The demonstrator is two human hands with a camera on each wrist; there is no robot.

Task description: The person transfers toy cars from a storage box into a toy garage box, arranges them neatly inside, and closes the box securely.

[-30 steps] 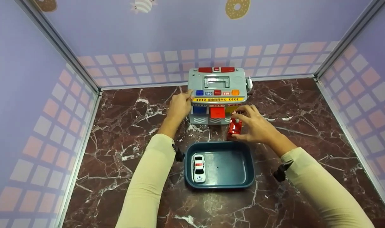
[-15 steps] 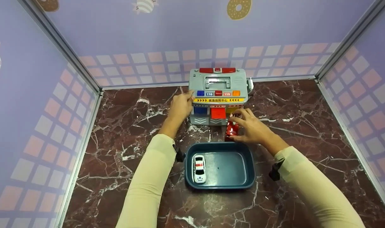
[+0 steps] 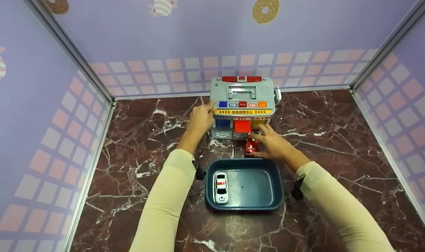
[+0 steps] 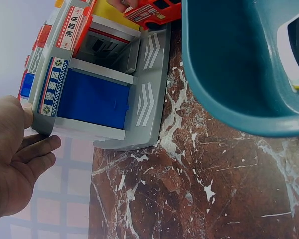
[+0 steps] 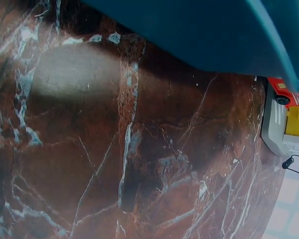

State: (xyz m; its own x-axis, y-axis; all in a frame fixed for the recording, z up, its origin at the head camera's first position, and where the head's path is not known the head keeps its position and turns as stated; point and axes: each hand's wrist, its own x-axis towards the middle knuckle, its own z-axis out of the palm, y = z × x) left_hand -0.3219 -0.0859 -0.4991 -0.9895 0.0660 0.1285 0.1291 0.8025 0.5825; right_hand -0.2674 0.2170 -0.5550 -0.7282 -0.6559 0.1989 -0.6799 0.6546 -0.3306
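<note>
A grey toy emergency station (image 3: 219, 87) with blue, red and yellow garage doors stands by the back wall. My left hand (image 3: 200, 120) grips its left front roof corner, thumb above and fingers beneath in the left wrist view. The middle red door (image 3: 242, 126) is raised, and a dark bay (image 4: 104, 50) shows behind it. My right hand (image 3: 271, 140) pinches a red toy fire truck (image 3: 251, 145) by its ends. The truck is at the front edge of the station's ramp, below the raised door. In the left wrist view the blue door (image 4: 92, 99) is down.
Close in front of the station sits a dark teal tub (image 3: 243, 209). A white toy police car (image 3: 221, 189) lies along its left side. Purple patterned walls (image 3: 212, 38) enclose the marbled brown tabletop (image 3: 142, 147). A thin black cord (image 5: 289, 163) lies beside the station.
My right hand has carried the red fire truck leftward, from before the yellow door toward the raised red door. The left hand keeps its hold on the station.
</note>
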